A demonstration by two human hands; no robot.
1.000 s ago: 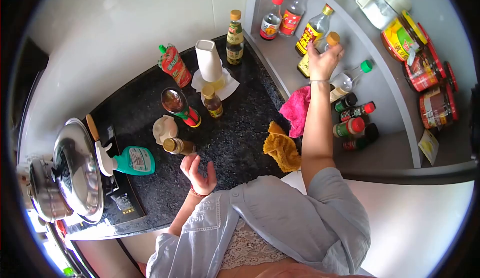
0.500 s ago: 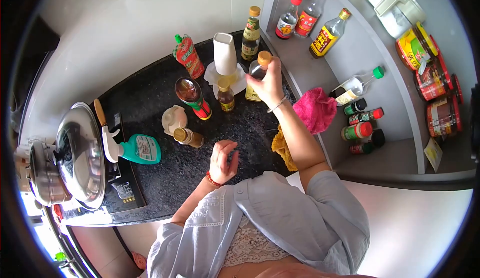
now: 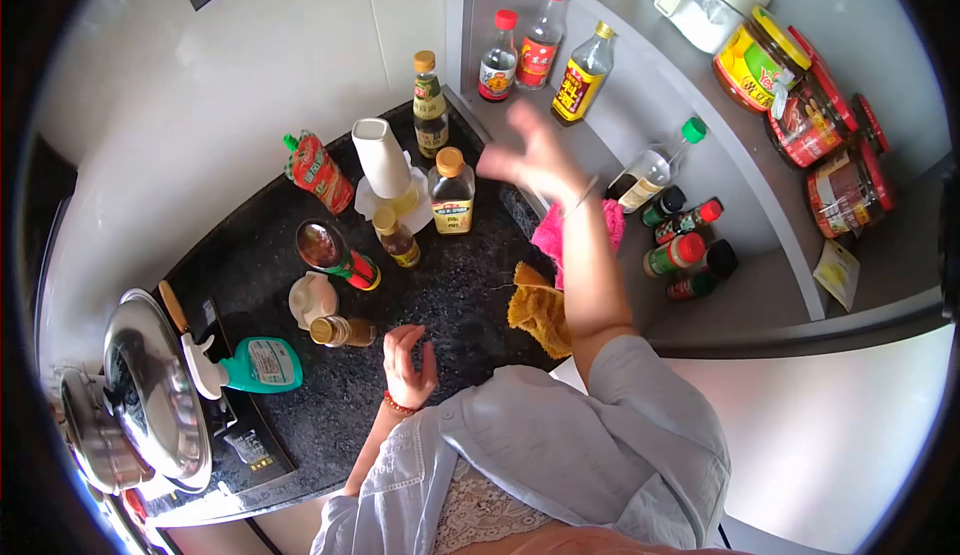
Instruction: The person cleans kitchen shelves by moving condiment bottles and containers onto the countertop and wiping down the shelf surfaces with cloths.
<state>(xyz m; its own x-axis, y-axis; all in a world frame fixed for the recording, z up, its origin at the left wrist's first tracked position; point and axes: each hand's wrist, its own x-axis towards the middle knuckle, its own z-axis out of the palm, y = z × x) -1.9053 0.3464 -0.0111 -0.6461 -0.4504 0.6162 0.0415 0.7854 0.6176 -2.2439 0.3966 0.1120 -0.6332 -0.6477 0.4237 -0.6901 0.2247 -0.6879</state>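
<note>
My right hand (image 3: 537, 158), a little blurred, is empty with its fingers apart, between the counter and the shelf. Just left of it a squat orange-capped bottle (image 3: 452, 195) stands upright on the black counter (image 3: 440, 300). My left hand (image 3: 408, 367) hangs over the counter's near part with its fingers loosely bent and nothing in it. Nearest to it is a small spice jar (image 3: 342, 332). A small brown bottle (image 3: 397, 239), a white container (image 3: 382, 160) and a tall sauce bottle (image 3: 430, 105) stand farther back.
Bottles, among them a yellow-labelled one (image 3: 583, 75), and small jars (image 3: 674, 254) fill parts of the grey shelf (image 3: 715, 135). Pink (image 3: 577, 240) and orange cloths (image 3: 540, 312) lie near its edge. A green spray bottle (image 3: 264, 365) and a lidded pan (image 3: 158, 392) are at left.
My right hand carried the squat bottle from the shelf to the counter, let it go and moved back right with its fingers spread. The view has shifted. My left hand stays over the counter.
</note>
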